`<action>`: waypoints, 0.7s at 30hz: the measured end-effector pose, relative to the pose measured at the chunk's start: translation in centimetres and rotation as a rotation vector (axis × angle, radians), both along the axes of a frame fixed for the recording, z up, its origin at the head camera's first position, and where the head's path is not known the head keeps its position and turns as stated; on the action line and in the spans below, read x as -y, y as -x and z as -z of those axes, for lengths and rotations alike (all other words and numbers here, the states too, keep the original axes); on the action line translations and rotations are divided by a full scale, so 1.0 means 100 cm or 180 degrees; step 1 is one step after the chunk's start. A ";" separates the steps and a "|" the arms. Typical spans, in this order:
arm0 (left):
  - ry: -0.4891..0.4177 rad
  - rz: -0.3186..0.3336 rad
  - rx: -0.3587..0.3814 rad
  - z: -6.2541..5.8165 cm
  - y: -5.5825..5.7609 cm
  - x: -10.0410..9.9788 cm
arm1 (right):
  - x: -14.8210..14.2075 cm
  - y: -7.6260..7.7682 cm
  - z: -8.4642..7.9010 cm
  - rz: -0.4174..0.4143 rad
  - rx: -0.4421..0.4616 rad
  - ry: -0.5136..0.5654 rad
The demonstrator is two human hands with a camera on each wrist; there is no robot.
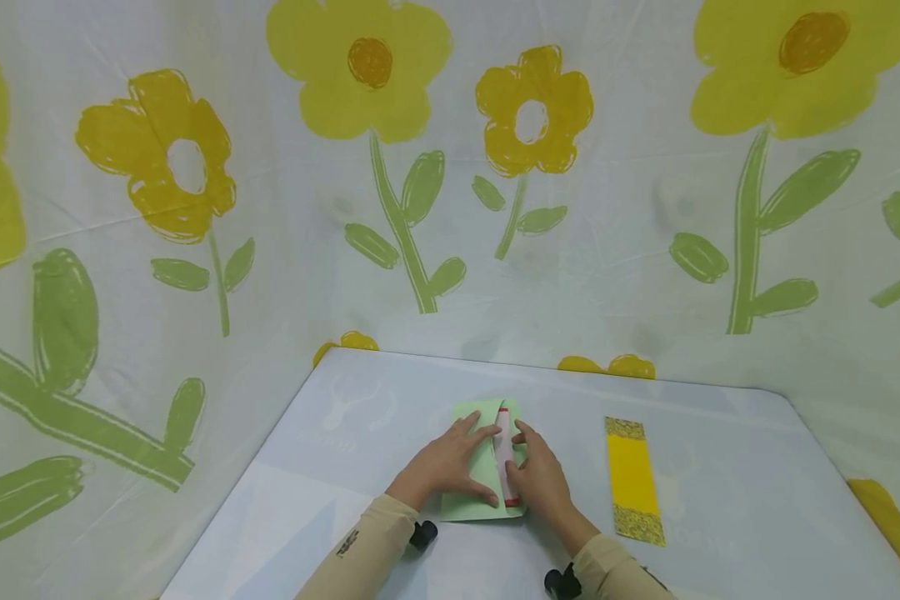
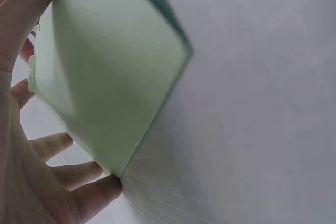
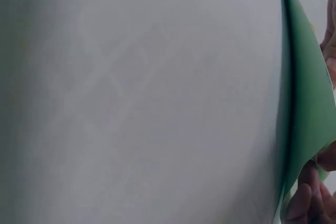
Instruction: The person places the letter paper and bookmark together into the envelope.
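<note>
A light green paper folder or envelope [image 1: 465, 506] lies on the white table before me. Inside its opening shows a pale strip with red ends [image 1: 503, 454]. My left hand [image 1: 446, 460] spreads its fingers over the green cover, thumb near the bottom edge and fingertips toward the top. From the left wrist view, fingers of the left hand [image 2: 63, 182] touch the edge of the green paper [image 2: 115, 77]. At the folder's right side my right hand [image 1: 543, 475] pinches the green flap, which bulges up in the right wrist view as a green sheet [image 3: 310, 82].
To the right lies a yellow strip [image 1: 632, 475] with glittery gold ends. A flower-printed cloth [image 1: 607, 275] hangs behind and to the sides of the white table [image 1: 742, 492].
</note>
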State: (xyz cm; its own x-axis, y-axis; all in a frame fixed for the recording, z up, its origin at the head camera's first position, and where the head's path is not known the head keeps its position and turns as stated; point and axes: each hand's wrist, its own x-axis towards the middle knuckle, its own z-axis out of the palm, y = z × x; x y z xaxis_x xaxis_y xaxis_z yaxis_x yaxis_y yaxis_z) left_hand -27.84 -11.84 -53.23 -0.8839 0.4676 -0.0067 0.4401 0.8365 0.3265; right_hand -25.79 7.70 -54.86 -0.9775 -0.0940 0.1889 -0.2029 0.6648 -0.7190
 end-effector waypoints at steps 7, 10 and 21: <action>0.0002 0.0006 -0.0020 -0.001 -0.001 0.000 | 0.005 0.001 0.001 -0.0015 0.0038 -0.0009; 0.0001 0.0003 -0.0013 -0.001 -0.001 -0.001 | 0.006 0.000 0.001 -0.0046 -0.0004 -0.0033; 0.0007 0.0000 0.0005 -0.003 -0.002 -0.001 | 0.005 0.000 0.000 -0.0073 -0.0011 0.0016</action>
